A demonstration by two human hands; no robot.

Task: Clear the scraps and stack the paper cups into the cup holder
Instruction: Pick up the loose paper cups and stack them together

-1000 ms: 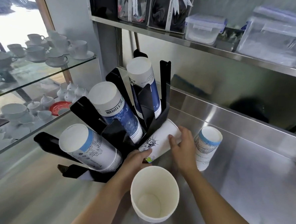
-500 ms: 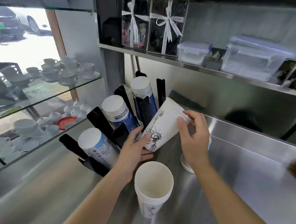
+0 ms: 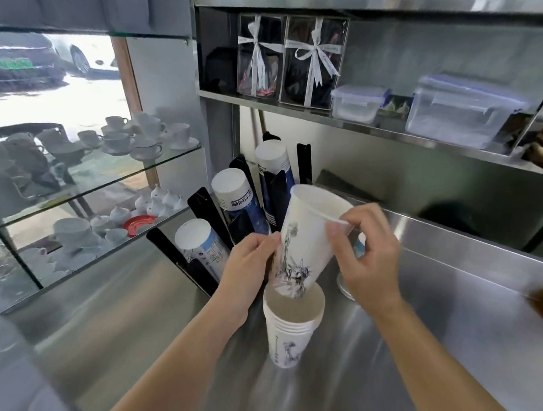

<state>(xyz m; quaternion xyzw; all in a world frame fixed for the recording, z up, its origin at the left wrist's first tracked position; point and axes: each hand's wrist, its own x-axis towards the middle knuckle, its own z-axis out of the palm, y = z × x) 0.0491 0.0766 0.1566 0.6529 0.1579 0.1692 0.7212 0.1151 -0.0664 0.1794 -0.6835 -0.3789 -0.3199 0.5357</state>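
A white paper cup [image 3: 306, 239] with a black drawing is upright, its base dipping into the mouth of a stack of white cups [image 3: 289, 330] standing on the steel counter. My left hand [image 3: 249, 267] grips its lower side and my right hand [image 3: 367, 252] pinches its rim. Behind them stands the black cup holder [image 3: 212, 214] with three slanted stacks of cups: a near one [image 3: 198, 242], a middle one [image 3: 235, 196] and a far one [image 3: 273, 157]. Another cup with a blue band [image 3: 359, 244] is mostly hidden behind my right hand.
The steel counter [image 3: 447, 327] runs to the right and front, with a steel back wall. Glass shelves [image 3: 116, 176] on the left carry white porcelain cups and a red saucer. A steel shelf [image 3: 364, 125] above holds plastic boxes and ribboned gift packs.
Both hands lifted the drawn cup from lying on the counter, turned it upright and lowered its base into the standing stack. The view tilted up.
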